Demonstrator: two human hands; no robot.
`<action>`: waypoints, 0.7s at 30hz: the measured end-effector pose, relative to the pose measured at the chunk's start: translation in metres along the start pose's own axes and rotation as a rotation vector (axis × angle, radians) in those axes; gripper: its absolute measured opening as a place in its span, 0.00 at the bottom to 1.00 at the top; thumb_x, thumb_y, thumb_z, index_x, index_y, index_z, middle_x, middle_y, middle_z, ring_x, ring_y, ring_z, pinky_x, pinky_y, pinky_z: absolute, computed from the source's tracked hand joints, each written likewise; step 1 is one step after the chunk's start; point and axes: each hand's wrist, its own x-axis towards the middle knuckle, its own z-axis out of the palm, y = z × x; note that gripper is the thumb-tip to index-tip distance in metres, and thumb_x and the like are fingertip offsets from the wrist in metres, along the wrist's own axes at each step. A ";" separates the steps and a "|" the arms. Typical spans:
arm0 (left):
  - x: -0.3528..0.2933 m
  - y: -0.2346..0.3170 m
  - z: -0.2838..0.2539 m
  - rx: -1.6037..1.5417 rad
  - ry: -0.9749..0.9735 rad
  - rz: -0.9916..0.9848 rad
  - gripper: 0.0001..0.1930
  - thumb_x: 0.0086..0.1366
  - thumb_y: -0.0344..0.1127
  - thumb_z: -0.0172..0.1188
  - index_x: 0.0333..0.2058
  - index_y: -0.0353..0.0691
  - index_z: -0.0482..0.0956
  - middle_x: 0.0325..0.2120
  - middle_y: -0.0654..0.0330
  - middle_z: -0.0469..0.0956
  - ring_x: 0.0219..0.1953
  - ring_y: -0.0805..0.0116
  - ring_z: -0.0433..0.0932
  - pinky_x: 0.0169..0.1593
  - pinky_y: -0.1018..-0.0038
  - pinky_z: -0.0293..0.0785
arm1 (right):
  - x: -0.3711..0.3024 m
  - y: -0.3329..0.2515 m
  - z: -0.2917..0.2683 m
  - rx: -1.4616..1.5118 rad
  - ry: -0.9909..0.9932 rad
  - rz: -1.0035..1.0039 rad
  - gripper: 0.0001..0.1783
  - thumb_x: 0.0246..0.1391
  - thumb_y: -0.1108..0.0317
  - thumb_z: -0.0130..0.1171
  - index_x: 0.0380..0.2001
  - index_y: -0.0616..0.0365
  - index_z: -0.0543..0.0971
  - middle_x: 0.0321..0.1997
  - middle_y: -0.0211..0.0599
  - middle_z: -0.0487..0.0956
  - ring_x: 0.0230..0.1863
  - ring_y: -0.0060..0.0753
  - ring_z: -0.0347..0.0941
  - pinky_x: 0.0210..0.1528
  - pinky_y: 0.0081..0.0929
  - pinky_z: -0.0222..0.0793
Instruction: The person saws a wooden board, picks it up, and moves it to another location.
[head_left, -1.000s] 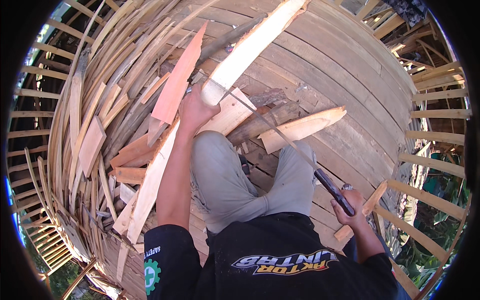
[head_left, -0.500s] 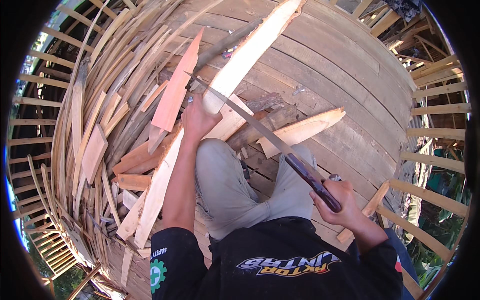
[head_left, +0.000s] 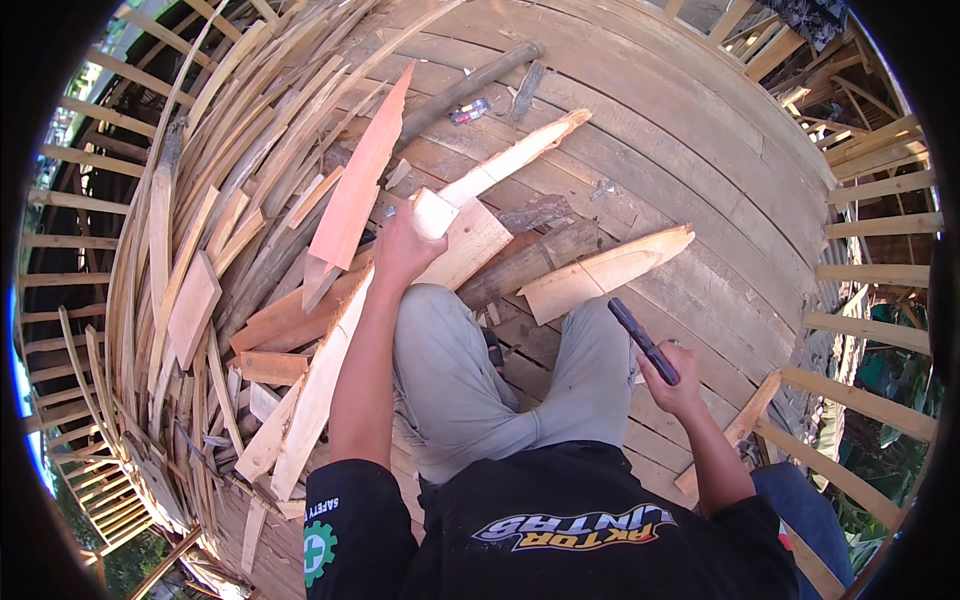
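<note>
My left hand is closed around the upper end of a pale wooden board, beside my left knee. That board slants down under my left forearm toward the lower left, and its squared end faces up. Just beyond it lies a separate narrow pale offcut with a rough bark edge. To the right of my right knee, my right hand is closed on the dark handle of a machete; its blade does not show clearly. A wider pale board sits behind my left hand.
A reddish board and a heap of long wood strips spread along the left. Logs and a pale slab lie ahead of my knees on the plank floor. Slatted railings border both sides.
The far part of the board has come apart from the held part and now lies on the floor. My right hand has moved up slightly, and the machete blade no longer crosses the board.
</note>
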 end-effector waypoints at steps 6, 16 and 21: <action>0.022 -0.014 0.031 0.037 -0.031 -0.037 0.33 0.42 0.44 0.71 0.45 0.34 0.70 0.34 0.43 0.77 0.40 0.46 0.77 0.44 0.57 0.72 | -0.086 0.031 -0.011 -0.057 0.202 0.455 0.17 0.53 0.67 0.61 0.16 0.60 0.68 0.10 0.33 0.63 0.13 0.27 0.59 0.19 0.30 0.55; 0.013 -0.064 0.106 0.110 0.091 0.003 0.37 0.55 0.42 0.64 0.61 0.41 0.58 0.56 0.47 0.65 0.61 0.49 0.59 0.63 0.47 0.51 | -0.046 0.041 0.032 0.099 0.371 0.369 0.15 0.60 0.62 0.56 0.23 0.59 0.70 0.15 0.24 0.64 0.16 0.14 0.57 0.18 0.19 0.53; -0.037 -0.093 0.090 0.127 0.262 0.043 0.39 0.55 0.41 0.63 0.63 0.41 0.55 0.62 0.46 0.55 0.64 0.46 0.53 0.65 0.48 0.48 | 0.005 0.007 0.044 0.249 0.309 0.276 0.14 0.62 0.60 0.54 0.25 0.56 0.70 0.16 0.22 0.65 0.17 0.12 0.57 0.19 0.15 0.53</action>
